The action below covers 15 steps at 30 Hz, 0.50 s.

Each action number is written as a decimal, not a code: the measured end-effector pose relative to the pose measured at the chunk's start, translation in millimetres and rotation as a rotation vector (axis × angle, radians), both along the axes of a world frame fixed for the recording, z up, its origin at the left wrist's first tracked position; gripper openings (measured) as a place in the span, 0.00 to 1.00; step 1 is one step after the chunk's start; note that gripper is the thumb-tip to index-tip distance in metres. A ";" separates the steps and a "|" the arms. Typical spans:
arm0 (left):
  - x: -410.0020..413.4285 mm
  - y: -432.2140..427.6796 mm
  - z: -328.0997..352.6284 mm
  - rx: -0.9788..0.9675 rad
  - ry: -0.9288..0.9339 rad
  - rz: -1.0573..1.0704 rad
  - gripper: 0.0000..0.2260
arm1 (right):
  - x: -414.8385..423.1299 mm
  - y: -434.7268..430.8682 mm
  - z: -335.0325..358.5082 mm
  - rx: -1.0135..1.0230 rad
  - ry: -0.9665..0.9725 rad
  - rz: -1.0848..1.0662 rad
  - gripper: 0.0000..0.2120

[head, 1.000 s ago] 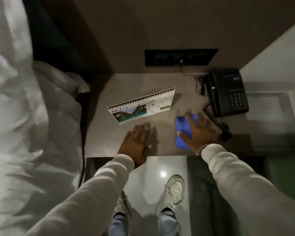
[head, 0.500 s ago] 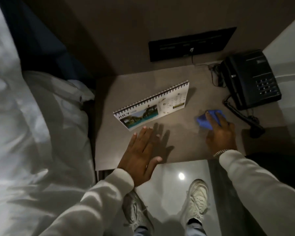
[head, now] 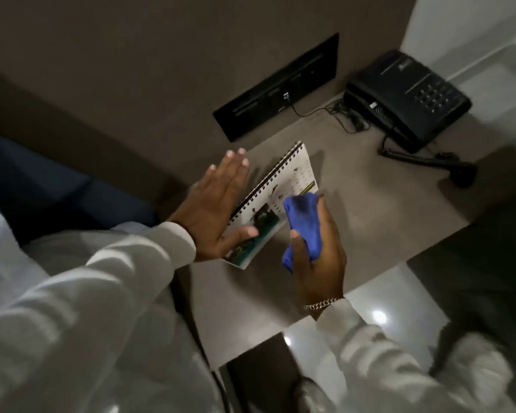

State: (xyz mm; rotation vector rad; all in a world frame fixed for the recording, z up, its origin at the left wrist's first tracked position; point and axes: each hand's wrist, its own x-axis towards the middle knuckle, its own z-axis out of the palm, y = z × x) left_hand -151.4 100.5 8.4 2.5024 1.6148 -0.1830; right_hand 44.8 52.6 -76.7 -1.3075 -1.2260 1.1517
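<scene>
A spiral-bound desk calendar (head: pixel 292 177) stands on the brown bedside table (head: pixel 370 222), near its left side. My left hand (head: pixel 212 210) is at the calendar's left end, fingers straight along its back. The thumb lies across the lower front of the calendar. My right hand (head: pixel 319 263) grips a bunched blue cloth (head: pixel 304 222) right in front of the calendar's face, where it covers part of the page. Both arms wear pale sleeves, and a chain bracelet sits on the right wrist.
A black desk phone (head: pixel 405 96) with a coiled cord and its handset cable lies at the table's back right. A black socket panel (head: pixel 277 87) is set in the wall behind. White bedding (head: pixel 27 293) fills the left. Glossy floor and my shoes show below the table edge.
My left hand rose from the tabletop to the calendar's left end. My right hand bunched the blue cloth and carried it left from near the phone to the calendar's face. The view tilted.
</scene>
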 end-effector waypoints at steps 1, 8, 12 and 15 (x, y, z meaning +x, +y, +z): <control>-2.8 1.4 -4.2 -0.024 -0.006 -0.036 0.45 | -11.6 -1.7 -0.8 0.003 0.018 -0.046 0.30; -10.9 7.3 -15.4 -0.100 -0.173 -0.164 0.42 | -65.1 7.4 -15.9 0.112 0.084 -0.129 0.26; -5.8 6.2 -10.8 -0.127 -0.180 -0.148 0.42 | -86.9 -6.9 -29.3 0.183 -0.083 -0.189 0.26; -3.4 3.9 -7.9 -0.117 -0.138 -0.158 0.43 | -106.1 -26.2 -41.9 0.260 -0.188 -0.239 0.28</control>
